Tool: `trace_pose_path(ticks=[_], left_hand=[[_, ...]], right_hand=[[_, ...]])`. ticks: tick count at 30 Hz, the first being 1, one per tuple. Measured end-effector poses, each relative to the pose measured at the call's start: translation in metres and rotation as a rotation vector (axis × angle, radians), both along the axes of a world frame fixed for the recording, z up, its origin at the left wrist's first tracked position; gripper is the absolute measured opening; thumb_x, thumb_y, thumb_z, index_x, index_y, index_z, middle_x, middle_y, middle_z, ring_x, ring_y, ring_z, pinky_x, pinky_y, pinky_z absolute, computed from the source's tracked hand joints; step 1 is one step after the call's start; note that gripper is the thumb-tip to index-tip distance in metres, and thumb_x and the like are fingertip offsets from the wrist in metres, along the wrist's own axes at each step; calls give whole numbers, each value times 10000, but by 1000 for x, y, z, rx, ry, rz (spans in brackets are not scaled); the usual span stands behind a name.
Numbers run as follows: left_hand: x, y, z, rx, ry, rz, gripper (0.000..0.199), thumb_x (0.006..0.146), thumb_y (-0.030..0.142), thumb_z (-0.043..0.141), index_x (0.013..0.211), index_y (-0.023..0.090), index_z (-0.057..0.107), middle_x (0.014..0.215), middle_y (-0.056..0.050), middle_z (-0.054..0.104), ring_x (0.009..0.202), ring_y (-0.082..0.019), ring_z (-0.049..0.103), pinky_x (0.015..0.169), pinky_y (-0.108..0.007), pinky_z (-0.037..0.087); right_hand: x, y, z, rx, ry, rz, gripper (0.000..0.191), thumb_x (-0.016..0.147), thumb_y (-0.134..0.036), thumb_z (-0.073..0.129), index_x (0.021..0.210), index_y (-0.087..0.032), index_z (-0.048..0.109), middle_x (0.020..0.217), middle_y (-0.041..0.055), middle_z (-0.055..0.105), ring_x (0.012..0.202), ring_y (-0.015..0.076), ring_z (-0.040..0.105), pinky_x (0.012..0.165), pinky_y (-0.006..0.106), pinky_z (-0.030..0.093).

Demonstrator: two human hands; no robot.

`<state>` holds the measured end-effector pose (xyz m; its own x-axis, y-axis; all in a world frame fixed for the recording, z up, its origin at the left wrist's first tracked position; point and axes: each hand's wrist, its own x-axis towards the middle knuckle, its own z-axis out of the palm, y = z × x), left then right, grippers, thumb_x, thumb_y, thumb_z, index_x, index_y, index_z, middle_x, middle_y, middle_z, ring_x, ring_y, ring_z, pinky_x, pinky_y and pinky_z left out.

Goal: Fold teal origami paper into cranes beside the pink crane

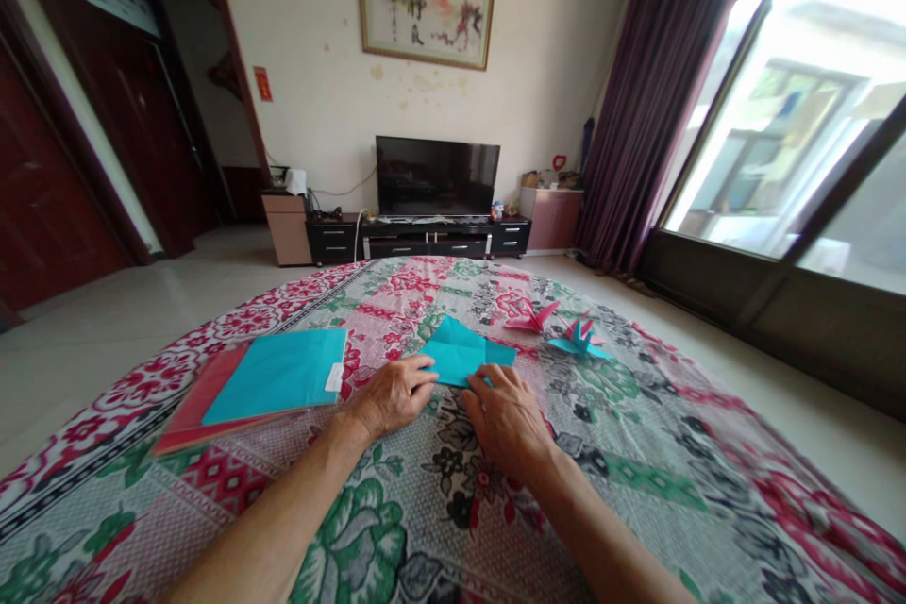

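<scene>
A partly folded blue paper (457, 351) lies on the patterned tablecloth in front of me. At its lower left edge is my left hand (397, 392), fingers curled together with the tips on the paper. My right hand (506, 411) rests at the paper's lower right edge, its fingers bent and pressed down on it. Right of the paper sit a folded red paper figure (536, 317) and a folded blue one (580, 340), with another red one partly behind the blue.
A blue paper pack (279, 376) overlaps a red one (194, 396) at the left of the round table, whose tablecloth (368, 528) is floral. Beyond the table stand a television (437, 177) and low cabinets (334, 241).
</scene>
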<state>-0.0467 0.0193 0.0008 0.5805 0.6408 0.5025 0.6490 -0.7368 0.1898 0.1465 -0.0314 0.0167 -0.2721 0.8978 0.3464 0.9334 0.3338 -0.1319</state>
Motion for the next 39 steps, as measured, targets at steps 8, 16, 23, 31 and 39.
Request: trace_pose_path(ticks=[8,16,23,31,39], left_hand=[[-1,0,0,-25,5,-2,282,837,167,440,866,210,717,1077,-60,654,971,-150,621,883,-259,484],[0,0,1,-41,10,3,282,837,176,447,921,197,715,1100,-75,649,972,-166,624,893,-280,488],[-1,1,-1,-11,-31,5,266,810,150,475,883,223,721,1070,-45,667,956,-157,633,882,-277,500],[-2,1,-2,-45,-18,16,272,824,174,463,923,205,715,1105,-65,652,972,-163,629,892,-286,494],[-1,1,-2,-33,-9,21,269,824,164,465,912,222,712,1098,-44,653,966,-142,625,877,-263,493]], right_hand=[[-29,19,-2,44,16,-289,366,858,-458,409,889,-156,614,945,121,580,904,252,510,779,365,348],[-37,21,-10,62,80,-379,361,824,-484,437,925,-168,579,957,120,550,932,273,484,761,380,339],[-17,18,-8,-9,87,-388,274,839,-383,427,948,-194,592,988,122,535,946,266,480,769,383,329],[19,17,-6,-35,91,-436,232,842,-351,431,899,-235,623,955,82,549,893,235,495,722,341,324],[9,15,2,74,74,-272,219,824,-250,474,978,-240,630,1044,82,567,972,242,466,803,360,305]])
